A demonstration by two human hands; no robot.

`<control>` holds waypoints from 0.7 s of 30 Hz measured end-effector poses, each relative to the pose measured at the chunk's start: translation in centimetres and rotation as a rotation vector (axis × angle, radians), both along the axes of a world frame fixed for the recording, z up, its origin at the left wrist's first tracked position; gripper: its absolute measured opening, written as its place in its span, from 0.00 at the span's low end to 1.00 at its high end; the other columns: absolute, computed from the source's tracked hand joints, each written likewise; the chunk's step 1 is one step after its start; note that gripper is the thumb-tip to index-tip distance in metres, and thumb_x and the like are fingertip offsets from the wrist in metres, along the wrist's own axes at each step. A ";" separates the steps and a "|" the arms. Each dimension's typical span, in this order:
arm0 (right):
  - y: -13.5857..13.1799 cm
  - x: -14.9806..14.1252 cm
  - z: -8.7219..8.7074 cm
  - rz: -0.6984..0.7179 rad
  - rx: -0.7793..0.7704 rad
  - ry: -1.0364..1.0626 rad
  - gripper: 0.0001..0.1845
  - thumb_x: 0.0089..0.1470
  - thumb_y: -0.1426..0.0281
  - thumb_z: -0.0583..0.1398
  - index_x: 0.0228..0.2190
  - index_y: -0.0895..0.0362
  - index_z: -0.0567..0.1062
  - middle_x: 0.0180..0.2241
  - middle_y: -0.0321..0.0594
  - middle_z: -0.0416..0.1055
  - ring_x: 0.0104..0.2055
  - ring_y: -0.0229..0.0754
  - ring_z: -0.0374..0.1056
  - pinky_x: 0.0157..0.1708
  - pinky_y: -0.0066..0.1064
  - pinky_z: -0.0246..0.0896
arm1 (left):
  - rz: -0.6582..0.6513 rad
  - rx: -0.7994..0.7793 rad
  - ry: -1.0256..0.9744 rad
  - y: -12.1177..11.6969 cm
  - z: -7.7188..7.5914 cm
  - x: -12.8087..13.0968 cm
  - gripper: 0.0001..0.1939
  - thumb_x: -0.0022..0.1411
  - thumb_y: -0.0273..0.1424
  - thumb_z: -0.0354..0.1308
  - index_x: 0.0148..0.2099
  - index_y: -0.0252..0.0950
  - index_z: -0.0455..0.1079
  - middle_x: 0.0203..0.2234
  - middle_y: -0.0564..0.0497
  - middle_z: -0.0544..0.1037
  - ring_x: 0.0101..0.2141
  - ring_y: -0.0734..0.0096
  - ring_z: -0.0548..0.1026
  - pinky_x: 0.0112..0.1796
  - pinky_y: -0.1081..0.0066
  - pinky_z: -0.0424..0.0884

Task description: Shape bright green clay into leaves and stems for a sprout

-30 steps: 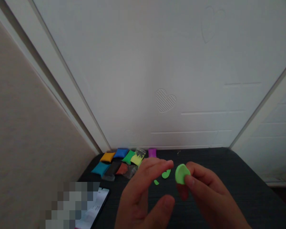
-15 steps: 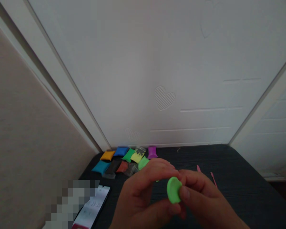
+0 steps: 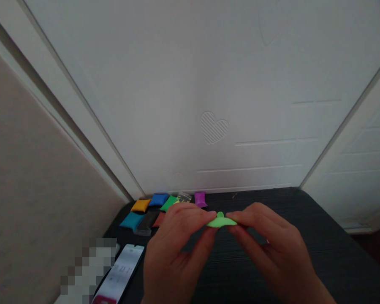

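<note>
A thin, light green piece of modelling clay (image 3: 222, 222) is held up above the table, seen nearly edge-on, with a small nub rising from its top. My left hand (image 3: 180, 240) pinches its left end between thumb and fingers. At the right end, my right hand (image 3: 269, 240) grips it the same way. Behind my left hand lie colourful packets of clay, among them a green packet (image 3: 169, 203) and a red packet (image 3: 158, 219), both partly covered by the hand.
On the dark table (image 3: 316, 240), a blue packet (image 3: 158, 199), an orange packet (image 3: 141, 205), a teal packet (image 3: 131, 220), a black packet (image 3: 146, 223) and a purple packet (image 3: 200, 199) lie at the back left. A phone (image 3: 122, 270) rests at the front left. A white panel (image 3: 164, 105) rises behind.
The green clay has turned from showing its round face to nearly edge-on. My right hand has shifted up and now grips the right end; the left hand has moved slightly left. The view has shifted a little.
</note>
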State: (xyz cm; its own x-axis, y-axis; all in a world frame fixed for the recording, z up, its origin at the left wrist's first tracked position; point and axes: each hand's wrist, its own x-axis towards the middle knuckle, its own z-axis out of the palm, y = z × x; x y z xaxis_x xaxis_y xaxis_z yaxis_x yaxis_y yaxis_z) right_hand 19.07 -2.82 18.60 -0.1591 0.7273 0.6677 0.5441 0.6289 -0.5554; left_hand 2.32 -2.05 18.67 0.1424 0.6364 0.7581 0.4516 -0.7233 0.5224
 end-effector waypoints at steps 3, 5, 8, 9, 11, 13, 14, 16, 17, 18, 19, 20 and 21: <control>0.1 -0.2 -0.2 -0.075 0.117 0.041 0.08 0.47 0.74 0.60 0.33 0.55 0.73 0.27 0.36 0.71 0.29 0.36 0.67 0.28 0.27 0.63 | 0.038 0.045 -0.036 -0.2 -0.4 0.6 0.15 0.51 0.19 0.57 0.40 0.40 0.69 0.31 0.54 0.75 0.36 0.69 0.72 0.40 0.65 0.69; 0.0 -0.2 -0.3 -0.087 0.159 0.069 0.08 0.46 0.75 0.60 0.32 0.56 0.72 0.26 0.36 0.71 0.29 0.36 0.67 0.27 0.27 0.63 | 0.031 0.082 -0.034 -0.4 -0.5 1.0 0.15 0.50 0.18 0.57 0.40 0.39 0.68 0.31 0.53 0.74 0.36 0.69 0.71 0.39 0.66 0.68; -0.2 -0.1 -0.2 -0.081 0.224 0.086 0.10 0.45 0.77 0.60 0.33 0.57 0.72 0.25 0.36 0.70 0.28 0.36 0.66 0.26 0.27 0.63 | 0.002 0.139 -0.004 -0.6 -0.5 1.3 0.17 0.49 0.17 0.57 0.41 0.37 0.68 0.32 0.53 0.74 0.37 0.70 0.71 0.39 0.68 0.68; -0.3 0.0 -0.1 -0.072 0.250 0.085 0.11 0.44 0.78 0.60 0.33 0.57 0.72 0.24 0.36 0.70 0.28 0.36 0.66 0.26 0.27 0.63 | 0.000 0.162 -0.004 -0.6 -0.6 1.3 0.18 0.48 0.16 0.57 0.42 0.36 0.67 0.33 0.53 0.74 0.37 0.70 0.71 0.39 0.68 0.68; -0.3 0.0 0.0 -0.045 0.289 0.082 0.12 0.43 0.80 0.60 0.34 0.58 0.72 0.25 0.37 0.70 0.28 0.35 0.65 0.27 0.27 0.63 | 0.013 0.204 -0.019 -0.6 -0.7 1.2 0.20 0.48 0.15 0.57 0.43 0.36 0.66 0.33 0.53 0.74 0.38 0.70 0.71 0.39 0.68 0.69; -0.3 0.1 0.0 -0.022 0.307 0.087 0.15 0.43 0.80 0.60 0.36 0.58 0.71 0.26 0.37 0.70 0.29 0.36 0.66 0.27 0.27 0.64 | 0.028 0.223 -0.026 -0.6 -0.8 1.1 0.21 0.47 0.14 0.56 0.43 0.36 0.66 0.34 0.53 0.74 0.39 0.70 0.71 0.39 0.68 0.69; -0.3 0.2 0.0 -0.017 0.309 0.093 0.16 0.43 0.81 0.60 0.37 0.58 0.71 0.27 0.37 0.70 0.30 0.36 0.66 0.27 0.27 0.64 | 0.032 0.227 -0.021 -0.6 -0.9 1.0 0.21 0.47 0.14 0.57 0.43 0.36 0.66 0.34 0.53 0.74 0.39 0.69 0.71 0.39 0.67 0.69; -0.3 0.2 -0.1 -0.012 0.315 0.108 0.17 0.42 0.81 0.60 0.37 0.57 0.70 0.28 0.37 0.70 0.31 0.36 0.66 0.28 0.28 0.64 | 0.038 0.242 -0.015 -0.6 -1.1 1.0 0.21 0.47 0.14 0.57 0.43 0.37 0.66 0.33 0.53 0.75 0.38 0.69 0.71 0.38 0.67 0.70; -0.3 0.2 -0.1 -0.002 0.326 0.114 0.17 0.42 0.82 0.60 0.36 0.57 0.70 0.29 0.37 0.70 0.32 0.36 0.66 0.28 0.28 0.64 | 0.044 0.257 -0.023 -0.6 -1.1 1.0 0.21 0.47 0.15 0.57 0.43 0.37 0.66 0.33 0.53 0.75 0.38 0.69 0.71 0.38 0.68 0.70; -0.3 0.2 -0.1 0.008 0.344 0.122 0.17 0.41 0.82 0.60 0.36 0.58 0.70 0.29 0.38 0.69 0.32 0.37 0.65 0.28 0.29 0.64 | 0.051 0.272 -0.035 -0.5 -1.2 1.0 0.20 0.48 0.16 0.57 0.43 0.37 0.66 0.33 0.53 0.75 0.38 0.69 0.71 0.37 0.68 0.70; -0.4 0.2 -0.1 0.015 0.367 0.125 0.16 0.41 0.83 0.60 0.35 0.59 0.71 0.29 0.38 0.69 0.32 0.37 0.65 0.28 0.29 0.64 | 0.055 0.285 -0.046 -0.5 -1.2 1.1 0.19 0.49 0.16 0.57 0.43 0.37 0.66 0.32 0.53 0.75 0.37 0.69 0.72 0.37 0.67 0.71; -0.4 0.2 -0.1 0.019 0.394 0.124 0.16 0.40 0.83 0.61 0.34 0.59 0.71 0.29 0.38 0.69 0.32 0.37 0.65 0.28 0.30 0.64 | 0.058 0.294 -0.052 -0.4 -1.2 1.1 0.18 0.50 0.17 0.57 0.43 0.37 0.66 0.32 0.53 0.75 0.37 0.69 0.72 0.36 0.67 0.71; -0.4 0.1 0.0 0.016 0.423 0.117 0.16 0.40 0.84 0.61 0.34 0.60 0.71 0.29 0.39 0.69 0.32 0.37 0.64 0.27 0.30 0.63 | 0.058 0.301 -0.056 -0.4 -1.3 1.2 0.17 0.50 0.18 0.57 0.43 0.38 0.66 0.32 0.53 0.76 0.36 0.69 0.72 0.36 0.67 0.71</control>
State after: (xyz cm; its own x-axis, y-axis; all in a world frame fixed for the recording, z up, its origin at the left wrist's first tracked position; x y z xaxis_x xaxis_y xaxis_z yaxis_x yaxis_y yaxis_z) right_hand 19.21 -3.25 18.63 -0.0735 0.3840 0.9204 0.4811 0.8221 -0.3045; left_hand 3.52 -2.43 17.40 0.0648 0.3883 0.9192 0.4731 -0.8230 0.3143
